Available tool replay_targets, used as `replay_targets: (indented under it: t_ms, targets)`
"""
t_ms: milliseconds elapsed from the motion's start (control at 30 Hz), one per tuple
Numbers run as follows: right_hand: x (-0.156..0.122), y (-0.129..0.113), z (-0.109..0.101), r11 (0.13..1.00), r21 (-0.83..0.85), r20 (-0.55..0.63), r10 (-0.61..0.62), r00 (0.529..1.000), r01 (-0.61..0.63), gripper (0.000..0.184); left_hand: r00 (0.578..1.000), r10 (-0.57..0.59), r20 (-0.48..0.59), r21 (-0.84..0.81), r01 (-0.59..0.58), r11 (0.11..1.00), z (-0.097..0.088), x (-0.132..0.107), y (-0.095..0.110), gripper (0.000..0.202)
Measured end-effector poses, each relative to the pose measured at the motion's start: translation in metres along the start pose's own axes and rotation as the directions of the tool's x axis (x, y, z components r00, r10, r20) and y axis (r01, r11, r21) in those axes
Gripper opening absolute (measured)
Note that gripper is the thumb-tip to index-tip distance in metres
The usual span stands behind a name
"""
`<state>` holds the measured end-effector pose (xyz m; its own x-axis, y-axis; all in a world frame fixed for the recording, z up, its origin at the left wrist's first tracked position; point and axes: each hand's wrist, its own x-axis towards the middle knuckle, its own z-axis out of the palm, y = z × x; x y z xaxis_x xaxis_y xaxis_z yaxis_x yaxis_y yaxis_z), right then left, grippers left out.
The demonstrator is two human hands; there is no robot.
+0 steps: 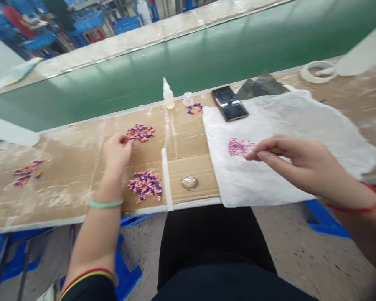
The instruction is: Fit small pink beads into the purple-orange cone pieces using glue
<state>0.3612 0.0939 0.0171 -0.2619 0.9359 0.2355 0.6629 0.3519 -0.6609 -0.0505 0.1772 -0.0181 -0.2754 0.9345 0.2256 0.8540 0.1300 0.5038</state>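
Lying far left on your table [72,159], a cluster of purple-and-orange pieces [24,174] sits apart, probably set aside. Your left hand [116,154] is curled, thumb and forefinger drawn together beside the upper pile [141,133]; can't tell if that pinch has a piece. Lower pile [145,186] is nearer you, likely for short reach. White strip [166,179] lies between it and the clear round thing [188,181], maybe as divider. Bottle [168,95] upright at far edge, presumably out of the way. Phone [230,103] overlaps the white sheet [253,188], perhaps weighting it. Pink bits [236,147] lie on the sheet; white likely makes them easy to spot. Your right hand [303,163] is just right of them, thumb near fingertips; can't tell whether it grips any.
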Motion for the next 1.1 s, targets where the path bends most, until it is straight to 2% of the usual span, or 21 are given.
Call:
replay_targets:
  t_ms: [100,200,333,433,600,733,900,1000,1100]
  targets:
    - [0.002,0.016,0.001,0.999,-0.033,0.002,-0.012,1.0,0.012,0.021,0.996,-0.078,-0.033,-0.333,0.063,0.941,-0.015,-0.022,0.009,0.012]
    - [0.005,0.04,0.008,0.996,-0.087,0.064,-0.031,0.997,0.036,0.016,0.992,-0.098,0.073,-0.574,0.122,0.81,-0.025,-0.053,0.018,0.021]
    - [0.009,0.062,0.023,0.976,-0.204,0.107,-0.059,0.993,0.08,0.011,0.971,0.001,0.239,-0.756,0.185,0.628,-0.028,-0.1,0.033,0.029]
    - [0.009,0.067,0.03,0.966,-0.242,0.117,-0.067,0.991,0.093,0.012,0.934,0.127,0.334,-0.781,0.199,0.592,-0.027,-0.129,0.042,0.026]
    - [0.008,0.069,0.033,0.963,-0.243,0.132,-0.086,0.987,0.117,0.012,0.888,0.255,0.383,-0.808,0.188,0.558,-0.021,-0.156,0.045,0.018]
    - [0.012,0.069,0.033,0.95,-0.272,0.156,-0.111,0.981,0.151,0.011,0.871,0.253,0.422,-0.804,0.231,0.548,-0.01,-0.17,0.047,0.018]
    - [0.017,0.069,0.032,0.906,-0.346,0.199,-0.181,0.963,0.242,0.016,0.85,0.232,0.473,-0.756,0.256,0.602,0.002,-0.187,0.058,0.018]
    - [0.022,0.068,0.03,0.855,-0.405,0.265,-0.228,0.937,0.322,0.022,0.841,0.209,0.499,-0.723,0.272,0.635,0.003,-0.19,0.065,0.016]
    - [0.027,0.063,0.029,0.794,-0.471,0.365,-0.221,0.905,0.384,0.025,0.833,0.187,0.521,-0.699,0.29,0.653,0.001,-0.19,0.068,0.014]
